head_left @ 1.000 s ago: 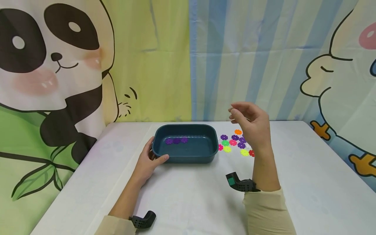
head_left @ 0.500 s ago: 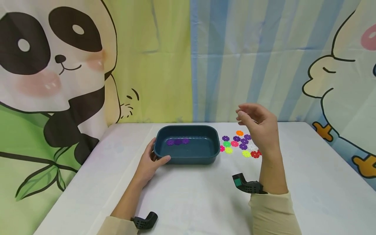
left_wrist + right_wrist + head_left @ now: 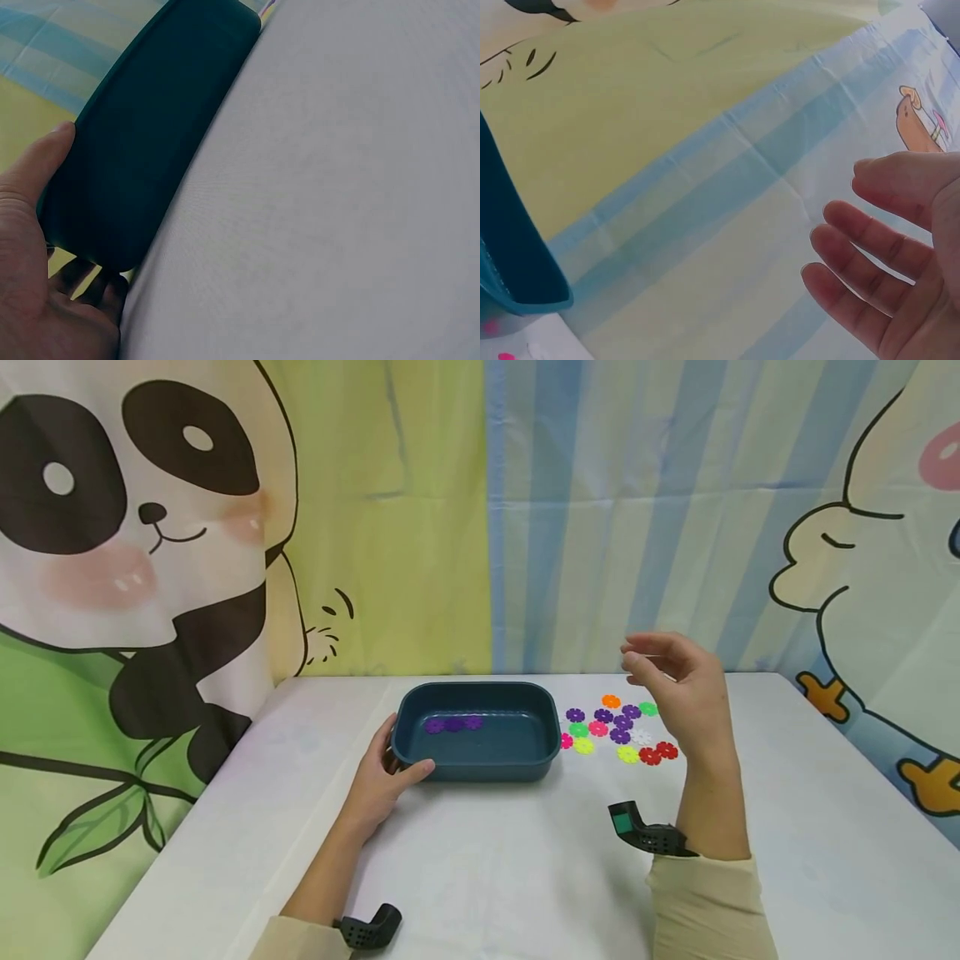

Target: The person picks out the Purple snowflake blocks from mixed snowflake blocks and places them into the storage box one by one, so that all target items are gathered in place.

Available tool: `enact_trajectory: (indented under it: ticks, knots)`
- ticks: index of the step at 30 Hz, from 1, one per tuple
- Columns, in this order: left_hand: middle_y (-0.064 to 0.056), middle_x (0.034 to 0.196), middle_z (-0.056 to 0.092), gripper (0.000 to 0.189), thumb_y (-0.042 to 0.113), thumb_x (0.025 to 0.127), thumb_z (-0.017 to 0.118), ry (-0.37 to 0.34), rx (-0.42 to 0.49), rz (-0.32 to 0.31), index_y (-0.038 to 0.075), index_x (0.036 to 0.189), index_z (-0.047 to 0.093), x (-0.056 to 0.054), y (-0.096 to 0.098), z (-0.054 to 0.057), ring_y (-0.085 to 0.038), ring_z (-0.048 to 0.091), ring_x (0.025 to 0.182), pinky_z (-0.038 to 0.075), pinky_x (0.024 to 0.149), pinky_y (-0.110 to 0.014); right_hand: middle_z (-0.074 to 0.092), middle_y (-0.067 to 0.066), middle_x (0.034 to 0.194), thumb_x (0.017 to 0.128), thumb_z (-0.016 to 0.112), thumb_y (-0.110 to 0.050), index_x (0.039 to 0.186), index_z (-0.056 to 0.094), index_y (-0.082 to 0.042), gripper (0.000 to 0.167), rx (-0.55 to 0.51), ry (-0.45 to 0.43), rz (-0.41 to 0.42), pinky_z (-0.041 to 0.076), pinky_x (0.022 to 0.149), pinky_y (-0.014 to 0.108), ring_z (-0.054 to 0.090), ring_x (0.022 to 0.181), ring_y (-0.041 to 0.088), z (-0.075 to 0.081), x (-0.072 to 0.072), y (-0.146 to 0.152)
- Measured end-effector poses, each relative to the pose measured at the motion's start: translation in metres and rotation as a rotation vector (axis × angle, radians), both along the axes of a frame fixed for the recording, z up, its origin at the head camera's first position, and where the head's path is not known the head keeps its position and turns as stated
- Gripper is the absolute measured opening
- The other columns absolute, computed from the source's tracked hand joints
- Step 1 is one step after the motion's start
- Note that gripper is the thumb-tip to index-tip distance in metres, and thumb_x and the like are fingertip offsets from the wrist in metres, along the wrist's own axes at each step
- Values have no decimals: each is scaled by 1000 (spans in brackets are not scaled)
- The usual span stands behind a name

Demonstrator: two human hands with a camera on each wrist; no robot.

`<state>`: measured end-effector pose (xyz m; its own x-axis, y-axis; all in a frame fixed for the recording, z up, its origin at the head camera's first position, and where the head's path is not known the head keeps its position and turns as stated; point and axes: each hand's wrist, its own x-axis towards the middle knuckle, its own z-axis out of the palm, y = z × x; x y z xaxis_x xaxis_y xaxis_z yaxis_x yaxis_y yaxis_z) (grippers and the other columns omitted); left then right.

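A dark teal rectangular plastic bin [image 3: 472,772] sits mid-table, and three purple flower-shaped discs [image 3: 453,724] lie on its floor. My left hand [image 3: 381,781] grips its left end, thumb at the near rim and fingers around the side; the left wrist view shows the same hold on the bin wall [image 3: 150,142]. Raised above the table to the right is my right hand [image 3: 686,697], its fingers loosely bent. Nothing shows between those fingers [image 3: 847,300] in the right wrist view. Right of the bin are several loose flower-shaped discs, such as a pink one [image 3: 598,728].
White cloth covers the table [image 3: 480,868]. Behind it hangs a printed curtain [image 3: 600,510] with a panda figure [image 3: 187,518] on the left. Among the loose discs are two red ones, the right one [image 3: 666,750] nearest my right forearm, and a green one [image 3: 648,708] at the back.
My right hand has moved right and slightly down, uncovering green, white and red discs behind it. My left hand still holds the bin in place.
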<state>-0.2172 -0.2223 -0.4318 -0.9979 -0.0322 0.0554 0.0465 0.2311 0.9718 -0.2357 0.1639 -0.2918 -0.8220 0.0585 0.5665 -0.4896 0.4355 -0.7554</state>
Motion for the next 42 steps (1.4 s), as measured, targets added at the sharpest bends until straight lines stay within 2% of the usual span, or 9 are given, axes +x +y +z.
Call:
enact_trajectory:
  ticks: [4,7,17,25,36,42]
  knots:
    - [-8,173,20,101,33,91,81,8,-3,-9,26,167,15,0,0,0,-34,22,159,28,126,-47,70,-5,115,100,69,-23,130,70,-9,33,-18,-11,-2,54,82,9,68,94,-1,-2,0,4]
    - [-9,172,21,101,33,91,81,5,-3,-8,26,167,15,0,0,-1,-34,22,159,28,126,-47,70,-9,114,100,69,-24,130,70,-8,34,-24,-20,-11,55,83,10,68,94,0,-3,1,6]
    - [-6,172,22,103,35,89,83,-3,-16,3,27,167,15,-1,0,-2,-31,24,159,29,126,-46,71,-2,119,100,70,-28,130,70,-9,35,-9,-66,-43,54,83,10,67,97,-2,-4,1,13]
    - [-7,172,21,101,34,90,82,3,-8,-3,27,167,16,0,0,0,-32,24,159,27,127,-47,69,12,129,101,67,-31,134,68,-10,39,67,-132,-99,51,78,7,63,91,-5,-11,-5,23]
    - [-8,173,20,102,33,90,82,8,-12,4,26,167,16,0,0,0,-33,23,159,27,126,-47,67,16,133,102,65,-36,138,65,-10,44,78,-239,-113,50,79,6,62,96,-3,-23,-12,34]
    - [-8,173,20,101,34,90,82,7,-2,-1,26,167,16,0,0,1,-33,23,159,27,126,-47,65,18,136,102,65,-37,141,62,-9,47,80,-292,-73,51,79,7,63,94,-3,-30,-16,38]
